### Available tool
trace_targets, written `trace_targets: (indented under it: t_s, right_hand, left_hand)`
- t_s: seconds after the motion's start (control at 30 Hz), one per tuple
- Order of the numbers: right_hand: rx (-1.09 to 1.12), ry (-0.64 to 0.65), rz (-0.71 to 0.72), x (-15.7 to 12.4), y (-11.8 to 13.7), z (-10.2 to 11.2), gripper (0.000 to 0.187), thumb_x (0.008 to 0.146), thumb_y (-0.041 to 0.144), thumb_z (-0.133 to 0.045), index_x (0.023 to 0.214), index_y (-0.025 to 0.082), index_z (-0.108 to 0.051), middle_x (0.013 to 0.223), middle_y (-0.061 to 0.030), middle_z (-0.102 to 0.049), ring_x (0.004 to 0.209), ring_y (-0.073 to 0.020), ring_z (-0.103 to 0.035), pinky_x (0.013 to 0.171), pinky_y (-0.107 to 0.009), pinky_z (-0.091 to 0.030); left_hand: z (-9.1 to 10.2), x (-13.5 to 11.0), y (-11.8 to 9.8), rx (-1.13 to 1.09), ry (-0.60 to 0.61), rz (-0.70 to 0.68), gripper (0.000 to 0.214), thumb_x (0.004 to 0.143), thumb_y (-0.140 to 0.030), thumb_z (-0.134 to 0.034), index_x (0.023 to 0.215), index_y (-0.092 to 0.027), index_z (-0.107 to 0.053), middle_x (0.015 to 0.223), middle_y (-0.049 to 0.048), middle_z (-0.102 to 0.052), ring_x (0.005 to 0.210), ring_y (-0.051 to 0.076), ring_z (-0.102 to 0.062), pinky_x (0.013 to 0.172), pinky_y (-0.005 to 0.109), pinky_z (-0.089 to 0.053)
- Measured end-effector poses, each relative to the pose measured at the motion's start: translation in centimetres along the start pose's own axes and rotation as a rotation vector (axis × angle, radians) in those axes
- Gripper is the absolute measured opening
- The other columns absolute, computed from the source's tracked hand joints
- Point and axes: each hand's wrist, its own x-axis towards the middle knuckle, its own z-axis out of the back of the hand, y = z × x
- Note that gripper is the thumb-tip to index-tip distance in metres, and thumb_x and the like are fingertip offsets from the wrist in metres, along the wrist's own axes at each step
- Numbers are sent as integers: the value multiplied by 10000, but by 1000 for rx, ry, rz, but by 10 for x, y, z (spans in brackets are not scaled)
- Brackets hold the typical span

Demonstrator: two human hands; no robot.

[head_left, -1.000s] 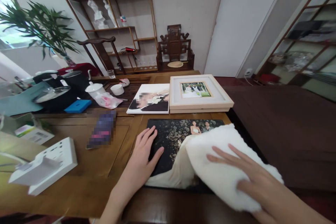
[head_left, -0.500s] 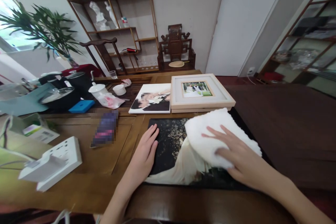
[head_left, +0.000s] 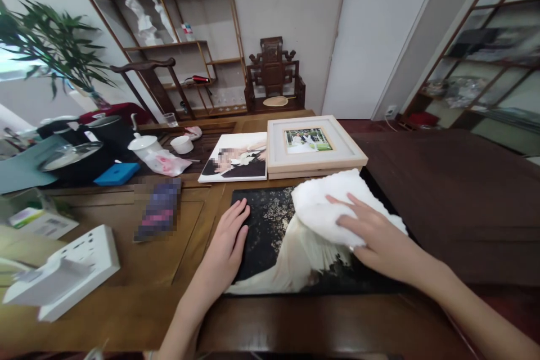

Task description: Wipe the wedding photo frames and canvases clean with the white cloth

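A large dark photo print [head_left: 270, 230] showing a pale flowing dress lies flat in front of me. My left hand [head_left: 228, 239] rests flat on its left edge, fingers stretched out and holding nothing. Over the print's upper right part is a fluffy white towel [head_left: 316, 208]. My right hand [head_left: 375, 236] presses on the towel and grips it, with the thumb at its lower edge. The towel hides the picture beneath it. Just beyond the print sit a light wooden picture frame [head_left: 358, 163] and a smaller white-edged photo panel [head_left: 232, 175].
On the left of the wooden table [head_left: 160, 304] are a white power strip [head_left: 80, 273], a blurred dark purple item [head_left: 160, 211], a blue box [head_left: 117, 174], a white teapot [head_left: 143, 146] and a black pot [head_left: 80, 166]. A brown surface [head_left: 455, 197] extends to the right.
My right hand and the towel have slid slightly up the print, uncovering more of the dress's lower part. My left hand stays on the left edge. The whole view has shifted a little.
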Motion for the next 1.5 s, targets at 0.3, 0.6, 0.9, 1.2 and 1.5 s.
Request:
trace_targets:
  t_s: [0.3,0.6,0.9,1.2,1.5]
  right_hand:
    - [-45,-26,-14,16,-5,-8,490,602,19,-431,1030,167,-620,1264,-170,-599,1292,-321,-425,1063,-599,-301]
    - [63,39,230,-32,51,-2,273,567,26,-493,671,237,-632,1413,-39,-479,1369,-327,-277,1109,-607,-186]
    - [67,-13,49,-23,4,2,410,591,50,-427,898,215,-642,1415,-54,-475,1352,-312,-320,1025,-502,-419]
    - [-1,32,75,17,12,-10,453,586,13,-456,952,170,-671,1346,-142,-538,1345,-343,-329,1080,-631,-220]
    - [77,60,327,-20,65,-11,417,666,73,-492,1008,209,-687,1359,-41,-536,1340,-284,-359,1131,-532,-202]
  left_hand:
    - [1,-1,0,11,25,40,379,954,-248,-361,1303,-200,-502,1464,109,-429,1377,220,-354,1110,479,-323]
    - [-4,-4,2,14,5,59,415,959,-265,-336,1338,-172,-476,1467,114,-422,1382,218,-343,1123,470,-305]
    - [-1,-4,-3,-26,28,116,424,967,-284,-316,1365,-196,-433,1490,103,-388,1389,215,-330,1137,464,-271]
    - [-3,-5,1,-17,20,127,436,965,-245,-275,1369,-185,-426,1485,112,-390,1383,215,-341,1138,476,-260]
    - [-3,-4,1,17,47,115,447,970,-284,-289,1384,-176,-418,1492,109,-381,1393,224,-318,1136,487,-262]
